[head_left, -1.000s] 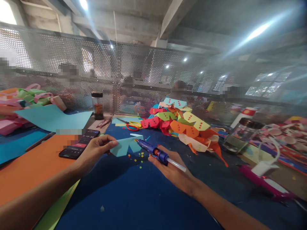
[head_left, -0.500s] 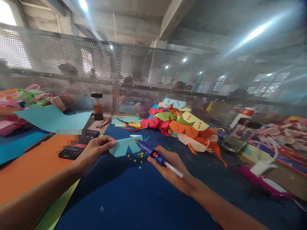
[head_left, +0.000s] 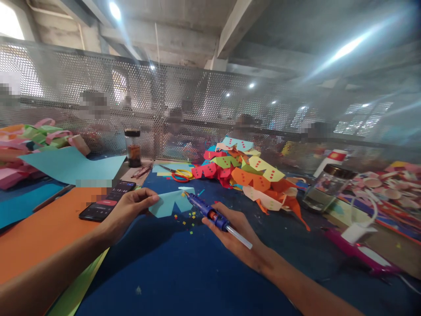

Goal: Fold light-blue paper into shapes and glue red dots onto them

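Observation:
Between the thumb and fingers of my left hand (head_left: 142,202) is the left end of a light blue paper cutout (head_left: 167,205), which has a notch in its lower edge. My right hand (head_left: 235,224) grips a blue glue gun (head_left: 207,210) with a clear glue stick jutting from its back. The gun's nozzle tip is at the cutout's upper right part; whether it touches the paper I cannot tell. Tiny yellow, green and red paper bits (head_left: 189,217) lie on the dark blue tabletop (head_left: 171,267) just below the cutout.
Beyond the cutout lie scissors (head_left: 179,174) with red and yellow handles. A heap of folded paper pieces (head_left: 250,175) sits right of them. A phone (head_left: 107,202) rests on orange paper (head_left: 49,228) at left. Jars (head_left: 133,151) (head_left: 327,188) and a pink power strip (head_left: 362,252) stand around.
The glue gun's tip has shifted very slightly at the cutout's upper right part. Both hands keep their grips, and the view has tilted a little.

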Demonstrator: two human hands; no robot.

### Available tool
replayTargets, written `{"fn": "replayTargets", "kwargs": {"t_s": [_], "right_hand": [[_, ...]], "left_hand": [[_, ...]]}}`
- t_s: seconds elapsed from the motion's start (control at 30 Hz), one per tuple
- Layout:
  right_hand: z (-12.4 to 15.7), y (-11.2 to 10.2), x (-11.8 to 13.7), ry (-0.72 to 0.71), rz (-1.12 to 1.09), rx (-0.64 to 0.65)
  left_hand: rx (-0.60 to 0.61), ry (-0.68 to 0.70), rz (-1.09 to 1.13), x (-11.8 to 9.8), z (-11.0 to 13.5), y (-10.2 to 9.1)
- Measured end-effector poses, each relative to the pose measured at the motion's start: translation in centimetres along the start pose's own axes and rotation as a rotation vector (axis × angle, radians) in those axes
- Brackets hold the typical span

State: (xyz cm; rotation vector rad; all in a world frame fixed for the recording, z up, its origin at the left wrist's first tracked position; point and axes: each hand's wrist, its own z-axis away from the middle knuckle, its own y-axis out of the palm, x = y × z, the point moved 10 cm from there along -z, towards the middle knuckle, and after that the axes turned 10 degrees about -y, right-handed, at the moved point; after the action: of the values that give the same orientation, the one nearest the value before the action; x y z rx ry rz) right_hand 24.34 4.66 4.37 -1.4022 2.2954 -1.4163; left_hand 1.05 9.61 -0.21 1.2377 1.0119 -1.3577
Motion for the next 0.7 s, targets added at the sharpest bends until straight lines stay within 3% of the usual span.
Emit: {"fn": "replayTargets", "kwargs": {"t_s": [0.7], "right_hand": [[0.15,0.39,0.18,-0.016,-0.007,0.058]], "left_hand": [[-0.019,0.043,-0.024,0.00,-0.28,-0.65]]}}
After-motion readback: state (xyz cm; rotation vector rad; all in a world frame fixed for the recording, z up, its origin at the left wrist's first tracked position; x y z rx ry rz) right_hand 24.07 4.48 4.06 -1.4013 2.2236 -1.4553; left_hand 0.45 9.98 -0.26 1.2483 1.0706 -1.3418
